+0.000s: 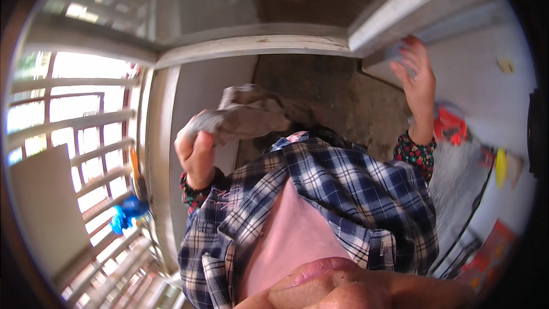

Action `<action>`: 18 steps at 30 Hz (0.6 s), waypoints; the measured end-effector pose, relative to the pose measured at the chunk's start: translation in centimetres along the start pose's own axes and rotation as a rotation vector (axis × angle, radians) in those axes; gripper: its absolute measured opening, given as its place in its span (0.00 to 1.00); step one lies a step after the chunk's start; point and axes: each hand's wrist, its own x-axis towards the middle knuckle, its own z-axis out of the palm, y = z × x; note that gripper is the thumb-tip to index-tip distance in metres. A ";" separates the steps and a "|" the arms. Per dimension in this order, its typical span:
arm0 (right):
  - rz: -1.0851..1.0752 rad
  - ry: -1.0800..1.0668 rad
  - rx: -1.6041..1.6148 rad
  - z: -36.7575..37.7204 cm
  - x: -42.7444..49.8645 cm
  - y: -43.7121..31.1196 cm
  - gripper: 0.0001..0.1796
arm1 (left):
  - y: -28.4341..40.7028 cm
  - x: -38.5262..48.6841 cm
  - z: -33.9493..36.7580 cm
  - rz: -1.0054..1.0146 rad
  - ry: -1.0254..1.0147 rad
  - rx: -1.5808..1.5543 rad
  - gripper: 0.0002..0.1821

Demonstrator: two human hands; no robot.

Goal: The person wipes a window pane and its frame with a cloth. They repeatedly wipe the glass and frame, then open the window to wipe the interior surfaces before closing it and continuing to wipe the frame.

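Note:
My left hand (197, 150) is closed around one end of a crumpled grey-brown cloth (255, 116), which hangs to the right in front of my chest. My right hand (416, 73) is raised, fingers spread and slightly blurred, with nothing held in it. Its fingertips are close to the underside of a pale painted frame (399, 13); whether they touch it, I cannot tell. Ahead of me, above both hands in the picture, a glossy pane (201, 4) with reflections lies behind the frame's worn lower rail (257, 45).
A barred window (94, 120) is on the left, with a blue plastic bag (128, 212) and an orange-handled brush (135, 163) by it. Red items (449, 125) and a yellow object (500, 167) are at the right wall. Stained floor (309, 81) shows below.

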 end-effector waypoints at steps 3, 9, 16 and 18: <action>-0.255 -0.004 0.389 0.6 3.0 1.5 0.55 | -1.3 -2.1 2.3 -0.053 0.069 0.110 0.15; -0.224 -0.192 0.756 2.7 5.1 1.0 0.49 | 2.3 -3.9 2.2 0.210 0.403 -0.203 0.20; -0.209 0.010 0.661 4.8 5.6 3.0 0.29 | 9.5 -1.5 0.9 0.434 0.967 -0.087 0.31; -0.198 0.066 0.616 5.2 5.5 3.5 0.29 | 5.7 -1.0 1.8 0.369 0.947 -0.173 0.29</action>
